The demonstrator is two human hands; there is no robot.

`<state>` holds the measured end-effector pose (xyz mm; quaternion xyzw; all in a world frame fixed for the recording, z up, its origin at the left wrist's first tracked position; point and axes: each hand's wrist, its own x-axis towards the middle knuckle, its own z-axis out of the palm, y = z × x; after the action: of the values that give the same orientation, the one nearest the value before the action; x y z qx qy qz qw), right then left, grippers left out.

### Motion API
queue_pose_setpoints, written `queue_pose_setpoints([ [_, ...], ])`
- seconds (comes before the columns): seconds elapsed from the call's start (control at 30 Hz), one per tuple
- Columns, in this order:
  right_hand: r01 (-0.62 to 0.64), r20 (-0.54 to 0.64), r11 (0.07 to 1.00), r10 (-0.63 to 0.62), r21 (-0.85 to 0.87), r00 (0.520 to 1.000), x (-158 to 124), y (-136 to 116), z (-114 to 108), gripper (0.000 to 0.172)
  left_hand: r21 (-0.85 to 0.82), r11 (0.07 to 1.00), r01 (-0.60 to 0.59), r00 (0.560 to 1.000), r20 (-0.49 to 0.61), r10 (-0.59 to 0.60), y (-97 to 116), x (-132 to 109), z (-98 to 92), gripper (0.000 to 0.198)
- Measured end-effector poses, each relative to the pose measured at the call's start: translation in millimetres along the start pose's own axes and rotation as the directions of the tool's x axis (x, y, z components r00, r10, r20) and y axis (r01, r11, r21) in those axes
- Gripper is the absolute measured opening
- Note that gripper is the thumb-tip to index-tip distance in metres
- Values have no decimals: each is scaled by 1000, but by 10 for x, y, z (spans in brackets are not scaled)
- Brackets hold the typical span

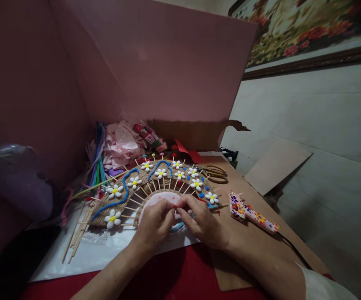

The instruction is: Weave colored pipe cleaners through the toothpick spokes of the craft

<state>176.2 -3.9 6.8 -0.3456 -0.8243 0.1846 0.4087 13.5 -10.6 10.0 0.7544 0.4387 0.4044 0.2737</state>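
Note:
My left hand (pixel 157 223) and my right hand (pixel 201 221) meet in front of a fan-shaped craft piece, fingertips pinched together. Between them shows a small red piece (pixel 176 206), too small to name. The fan (pixel 105 210) is wrapped in brown twine, with thin wooden sticks radiating from it. White daisies with yellow centres (pixel 114 191), wavy blue lines (pixel 126 187) and blue dots decorate it. Pale pink speckled fabric (pixel 155 200) fills its inner half-circle. My hands partly cover that fabric and the fan's lower right.
Wooden sticks (pixel 77 233) lie on a white sheet (pixel 49 262) at left. Pipe cleaners (pixel 98 154) and crumpled pink fabric (pixel 122 146) are behind. Scissors (pixel 216 173) and a flower-patterned glue gun (pixel 252 214) with a black cord lie right on cardboard (pixel 280 246). Pink panels (pixel 155 62) stand behind.

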Motion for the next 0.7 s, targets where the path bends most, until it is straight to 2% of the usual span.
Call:
queue_pose_setpoints([
  [0.13,-23,-44,996,19,-89,999,-82,-13,116,12,87,996,-2,999,-37,5,1,-33,57,17],
  [0.23,-9,-32,994,6,-106,999,-88,-13,152,13,130,991,-3,999,-49,10,8,-35,68,18],
  [0.37,-24,-17,986,21,-168,1000,-26,-12,112,11,171,984,-51,997,-53,60,0,-6,35,19],
  [0.47,56,49,962,-44,-268,998,17,-4,56,15,199,976,-84,993,-61,98,-31,17,17,19],
  [0.57,152,156,922,-102,-355,983,34,12,14,16,242,966,-90,995,-19,98,-64,35,6,18],
  [0.7,172,203,895,-94,-411,975,39,31,-12,15,302,950,-85,994,94,60,-57,57,-51,22],
])
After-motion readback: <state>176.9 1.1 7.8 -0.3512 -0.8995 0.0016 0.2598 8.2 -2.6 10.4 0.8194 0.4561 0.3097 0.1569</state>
